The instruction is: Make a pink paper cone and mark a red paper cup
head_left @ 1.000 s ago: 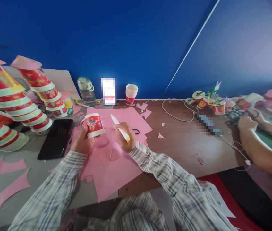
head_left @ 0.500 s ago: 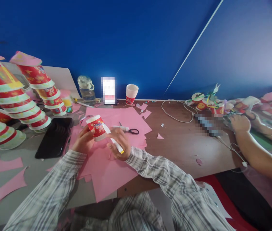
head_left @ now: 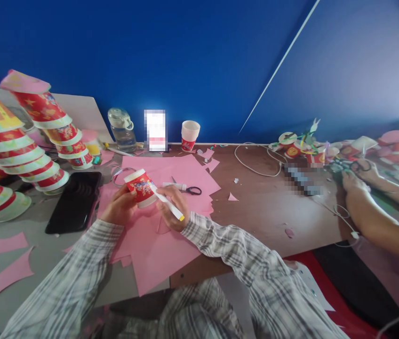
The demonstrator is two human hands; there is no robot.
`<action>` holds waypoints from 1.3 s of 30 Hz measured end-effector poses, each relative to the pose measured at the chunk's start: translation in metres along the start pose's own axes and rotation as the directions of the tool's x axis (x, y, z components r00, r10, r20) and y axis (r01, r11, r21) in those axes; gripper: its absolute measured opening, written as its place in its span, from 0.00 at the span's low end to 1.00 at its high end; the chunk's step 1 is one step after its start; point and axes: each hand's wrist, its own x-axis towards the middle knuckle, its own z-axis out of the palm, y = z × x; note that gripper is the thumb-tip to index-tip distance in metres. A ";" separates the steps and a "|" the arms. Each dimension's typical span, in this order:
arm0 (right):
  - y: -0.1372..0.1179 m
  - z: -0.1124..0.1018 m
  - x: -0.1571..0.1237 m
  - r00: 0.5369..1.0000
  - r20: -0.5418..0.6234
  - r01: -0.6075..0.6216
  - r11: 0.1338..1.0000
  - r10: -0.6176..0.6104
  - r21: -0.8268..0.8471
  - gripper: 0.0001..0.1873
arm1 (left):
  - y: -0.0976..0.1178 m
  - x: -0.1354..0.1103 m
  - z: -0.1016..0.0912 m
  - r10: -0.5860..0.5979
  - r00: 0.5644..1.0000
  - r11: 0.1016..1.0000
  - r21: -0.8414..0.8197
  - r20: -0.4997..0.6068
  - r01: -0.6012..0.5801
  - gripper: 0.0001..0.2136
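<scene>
My left hand (head_left: 121,205) is closed around a red paper cup (head_left: 140,186) with a printed picture, tilted above the pink paper. Between the fingers of my right hand (head_left: 173,207) is a white marker (head_left: 171,207) with a yellow end. Its other end points at the cup's right side; I cannot tell whether it touches. Beneath both hands lie sheets of pink paper (head_left: 166,263). Just beyond my right hand are black-handled scissors (head_left: 194,190) and a white tube (head_left: 174,186).
Stacked cup towers (head_left: 49,162) with pink tops stand at left, near a black phone (head_left: 74,202). At the back are a water bottle (head_left: 122,132), a lit screen (head_left: 155,131) and a stack of cups (head_left: 189,136). On the right, a co-worker's hands (head_left: 356,181) work beside a power strip (head_left: 301,180).
The marker has turned in my right hand, its tip now closer to the cup's printed side. The whole view has shifted slightly; my left hand keeps its hold on the cup.
</scene>
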 end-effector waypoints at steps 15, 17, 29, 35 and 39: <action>-0.002 0.000 0.003 1.000 0.002 0.012 1.000 -0.012 0.025 0.12 | 0.000 0.002 -0.003 -0.015 1.000 0.992 0.122 -0.013 0.016 0.19; -0.002 0.001 0.003 1.000 -0.001 0.028 0.999 -0.028 0.028 0.12 | 0.001 0.003 -0.003 -0.011 1.000 0.992 0.128 -0.015 0.013 0.17; 0.001 0.002 -0.001 0.993 0.093 -0.067 0.996 0.072 -0.052 0.14 | 0.000 0.003 -0.003 -0.009 1.000 0.995 0.103 -0.025 0.011 0.14; 0.002 -0.003 0.006 0.999 0.027 -0.017 0.995 0.020 -0.099 0.16 | 0.003 0.003 0.000 -0.027 0.998 0.999 0.026 -0.062 0.029 0.16; 0.019 -0.006 0.015 0.998 0.036 -0.048 0.968 0.059 -0.245 0.14 | 0.011 0.003 0.005 0.033 0.980 0.998 -0.050 -0.198 -0.044 0.16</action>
